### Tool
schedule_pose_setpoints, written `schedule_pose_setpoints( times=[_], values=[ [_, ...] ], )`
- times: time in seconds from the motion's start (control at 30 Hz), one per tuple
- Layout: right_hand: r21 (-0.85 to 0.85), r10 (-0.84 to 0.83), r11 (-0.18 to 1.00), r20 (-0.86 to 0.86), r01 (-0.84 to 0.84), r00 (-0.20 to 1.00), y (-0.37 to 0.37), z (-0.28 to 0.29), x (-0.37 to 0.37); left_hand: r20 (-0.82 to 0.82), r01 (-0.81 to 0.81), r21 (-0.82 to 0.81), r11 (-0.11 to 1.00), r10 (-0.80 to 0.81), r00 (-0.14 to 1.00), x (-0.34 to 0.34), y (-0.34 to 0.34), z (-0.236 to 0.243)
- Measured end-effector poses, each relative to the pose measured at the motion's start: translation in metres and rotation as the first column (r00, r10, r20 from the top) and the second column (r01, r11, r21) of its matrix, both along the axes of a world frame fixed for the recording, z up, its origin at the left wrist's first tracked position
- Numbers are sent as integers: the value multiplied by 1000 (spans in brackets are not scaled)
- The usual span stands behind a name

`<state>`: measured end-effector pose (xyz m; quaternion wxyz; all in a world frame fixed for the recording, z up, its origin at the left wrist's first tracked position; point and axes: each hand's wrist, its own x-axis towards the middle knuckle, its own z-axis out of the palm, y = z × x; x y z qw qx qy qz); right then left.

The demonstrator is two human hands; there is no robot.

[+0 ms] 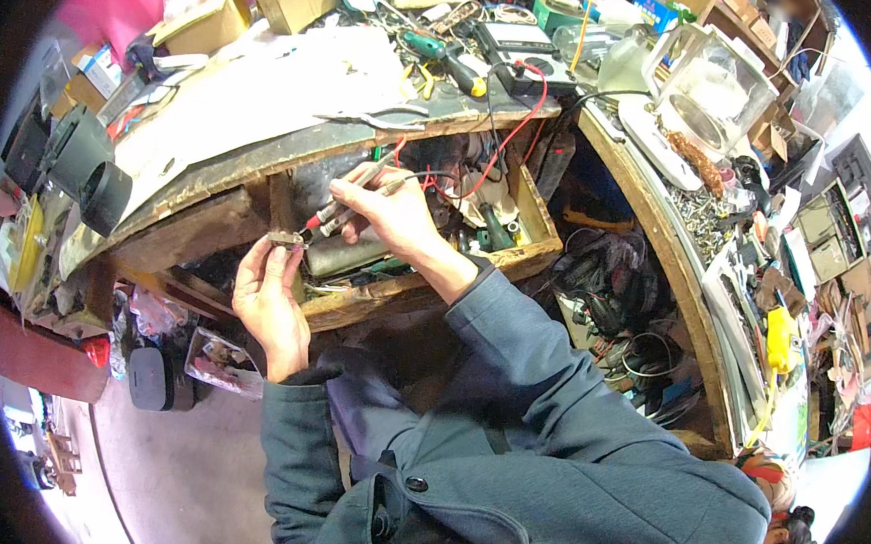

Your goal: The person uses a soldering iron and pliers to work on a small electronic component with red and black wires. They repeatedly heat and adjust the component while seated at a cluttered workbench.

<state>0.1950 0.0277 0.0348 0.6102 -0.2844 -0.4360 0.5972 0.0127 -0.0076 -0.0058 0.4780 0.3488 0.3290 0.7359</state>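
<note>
Left of the frame's centre, the left hand (pixel 272 307) pinches a small part (pixel 284 238), seemingly light, stiff, best gripped by its edges; the right hand's (pixel 396 215) fingers close on slim, probably rigid probes (pixel 313 223).

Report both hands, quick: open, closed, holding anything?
Left hand: closed, pinching a small part.
Right hand: closed, holding the test probes close to that part.
</note>
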Motion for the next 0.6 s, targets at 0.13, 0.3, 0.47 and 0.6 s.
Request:
schedule_pose_setpoints(
  times=[0.13,0.3,0.47,0.6],
  values=[
    [1,2,1000,6,-2,1000,0,-1,-10,-4,-21,-23,1000,21,1000,-8,-5,3],
    [12,-61,998,82,60,995,2,-2,2,-27,50,-48,998,-51,998,-1,0,5],
    [8,-81,997,46,80,996,2,-4,-6,-21,43,-41,998,-44,999,-6,-2,0],
    [-7,-100,995,64,101,993,1,-2,-5,-55,41,-12,999,-41,998,-5,-2,1]
  ],
)
